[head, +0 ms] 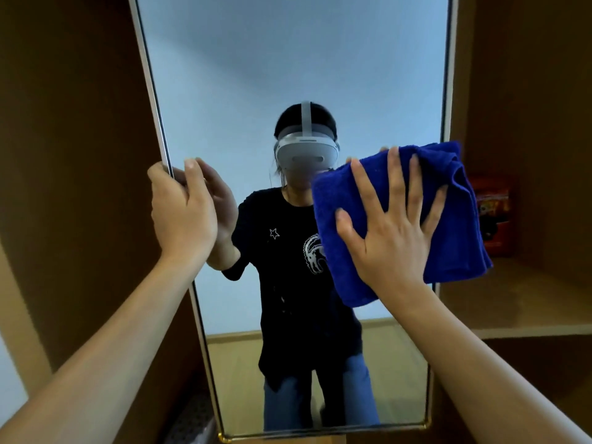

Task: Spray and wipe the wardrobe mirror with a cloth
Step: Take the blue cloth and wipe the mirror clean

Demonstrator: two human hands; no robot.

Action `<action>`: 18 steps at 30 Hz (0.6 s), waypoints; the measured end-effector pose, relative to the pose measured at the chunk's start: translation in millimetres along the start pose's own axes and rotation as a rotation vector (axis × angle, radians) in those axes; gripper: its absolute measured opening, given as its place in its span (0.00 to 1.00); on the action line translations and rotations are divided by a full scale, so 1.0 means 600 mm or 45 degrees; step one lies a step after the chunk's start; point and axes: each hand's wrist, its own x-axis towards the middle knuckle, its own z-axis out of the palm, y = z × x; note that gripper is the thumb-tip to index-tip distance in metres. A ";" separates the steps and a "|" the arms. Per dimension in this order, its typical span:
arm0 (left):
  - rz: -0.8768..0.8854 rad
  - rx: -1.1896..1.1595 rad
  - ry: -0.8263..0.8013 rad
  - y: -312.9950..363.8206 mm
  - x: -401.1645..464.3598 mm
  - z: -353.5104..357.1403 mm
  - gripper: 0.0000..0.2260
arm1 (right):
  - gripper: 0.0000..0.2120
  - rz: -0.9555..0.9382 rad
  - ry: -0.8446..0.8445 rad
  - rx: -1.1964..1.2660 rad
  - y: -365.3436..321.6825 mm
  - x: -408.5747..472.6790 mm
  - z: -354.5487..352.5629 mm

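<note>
The wardrobe mirror (288,59) fills the middle of the frame, a tall glass panel in a pale metal frame, hinged out between dark brown wardrobe panels (73,155) at left and right. Your blue cloth (346,200) lies flat against the glass at centre right of the frame, folded thick, its right part reaching past the mirror's right edge. Your right hand (390,232) presses on the cloth with fingers straight and spread wide, the palm low on the fabric; nothing is pinched. Your left hand (182,206) sits at centre left, its grip wrapped over the mirror's left edge: the fingers curl onto the glass side, and the thumb lies behind the frame. In the glass you see a reflection of a person in a black T-shirt, blue jeans and a grey headset, with a pale wall and wooden floor behind. At the right of the frame, a red box (491,216) stands on a wardrobe shelf (528,302), partly hidden by the cloth.
</note>
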 end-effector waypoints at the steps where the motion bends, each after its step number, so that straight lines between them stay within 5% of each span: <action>1: 0.014 0.012 0.004 0.016 0.023 0.000 0.18 | 0.31 -0.002 -0.005 -0.005 -0.002 0.032 -0.010; 18: -0.044 0.050 -0.046 0.268 0.347 -0.006 0.20 | 0.29 -0.026 -0.024 0.022 -0.072 0.482 -0.157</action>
